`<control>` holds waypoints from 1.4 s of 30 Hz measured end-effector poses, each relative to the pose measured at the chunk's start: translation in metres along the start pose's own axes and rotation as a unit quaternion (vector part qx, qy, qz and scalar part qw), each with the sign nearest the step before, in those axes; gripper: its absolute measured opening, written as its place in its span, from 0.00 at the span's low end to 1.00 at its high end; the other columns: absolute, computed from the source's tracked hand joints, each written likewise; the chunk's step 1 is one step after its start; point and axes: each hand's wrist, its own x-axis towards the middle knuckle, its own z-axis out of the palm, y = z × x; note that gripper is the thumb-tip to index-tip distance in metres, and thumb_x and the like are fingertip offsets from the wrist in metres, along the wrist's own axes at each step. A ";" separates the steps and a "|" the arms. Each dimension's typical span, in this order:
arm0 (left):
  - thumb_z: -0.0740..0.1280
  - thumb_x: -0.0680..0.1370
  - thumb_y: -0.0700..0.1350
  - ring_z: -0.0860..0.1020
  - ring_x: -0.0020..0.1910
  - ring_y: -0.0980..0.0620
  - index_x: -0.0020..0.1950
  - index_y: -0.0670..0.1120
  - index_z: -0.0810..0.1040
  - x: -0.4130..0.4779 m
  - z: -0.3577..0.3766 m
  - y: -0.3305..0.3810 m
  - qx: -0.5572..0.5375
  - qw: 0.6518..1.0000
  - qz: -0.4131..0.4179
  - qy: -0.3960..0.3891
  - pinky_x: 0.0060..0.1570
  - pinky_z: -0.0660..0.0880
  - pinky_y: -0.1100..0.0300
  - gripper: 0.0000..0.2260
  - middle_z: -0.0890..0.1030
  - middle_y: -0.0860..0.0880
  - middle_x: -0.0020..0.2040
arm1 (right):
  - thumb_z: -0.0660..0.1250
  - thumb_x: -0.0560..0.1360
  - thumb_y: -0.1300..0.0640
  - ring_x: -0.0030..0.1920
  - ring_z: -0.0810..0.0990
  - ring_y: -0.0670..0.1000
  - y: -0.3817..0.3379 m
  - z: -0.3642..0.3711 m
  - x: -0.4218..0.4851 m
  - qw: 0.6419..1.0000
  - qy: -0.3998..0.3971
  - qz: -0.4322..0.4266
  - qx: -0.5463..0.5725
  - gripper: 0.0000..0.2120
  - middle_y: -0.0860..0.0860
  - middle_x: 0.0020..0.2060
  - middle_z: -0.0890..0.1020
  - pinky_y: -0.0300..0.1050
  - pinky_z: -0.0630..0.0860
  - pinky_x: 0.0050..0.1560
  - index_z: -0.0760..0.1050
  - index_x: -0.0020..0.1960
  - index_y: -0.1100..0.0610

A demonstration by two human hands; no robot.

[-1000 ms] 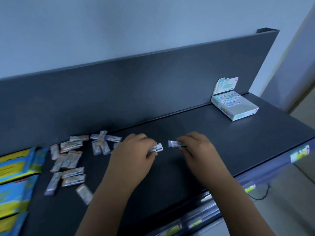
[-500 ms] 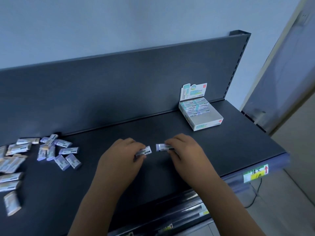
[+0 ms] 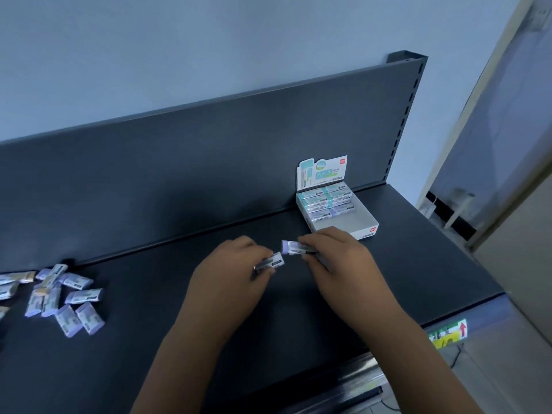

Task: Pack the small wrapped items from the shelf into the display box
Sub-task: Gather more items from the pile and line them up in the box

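My left hand [image 3: 230,276] pinches a small wrapped item [image 3: 273,261] above the dark shelf. Just right of it, my right hand [image 3: 337,258] holds another small wrapped item [image 3: 291,247] with a purple end; the two items nearly touch. The white display box [image 3: 363,228] stands open just behind my right hand, against the back panel. Rows of wrapped items [image 3: 324,201] fill its rear half, and its front half shows bare white floor. A loose pile of wrapped items [image 3: 70,297] lies at the shelf's left.
The dark shelf [image 3: 418,264] ends at a front edge carrying a green and yellow price label [image 3: 448,334]. An upright back panel [image 3: 209,162] runs behind it. A doorway and floor lie to the right.
The view has swung right, so the pile has slid toward the left edge and the box sits closer. Both hands, each still holding an item, have come nearer the box.
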 end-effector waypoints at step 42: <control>0.74 0.65 0.42 0.74 0.42 0.46 0.37 0.52 0.84 0.127 0.110 0.084 0.255 0.962 -0.100 0.023 0.41 0.68 0.56 0.05 0.80 0.54 0.35 | 0.66 0.70 0.60 0.49 0.74 0.52 0.142 -0.049 0.110 0.948 -0.188 -0.091 -0.242 0.09 0.47 0.44 0.77 0.41 0.69 0.37 0.82 0.47 0.52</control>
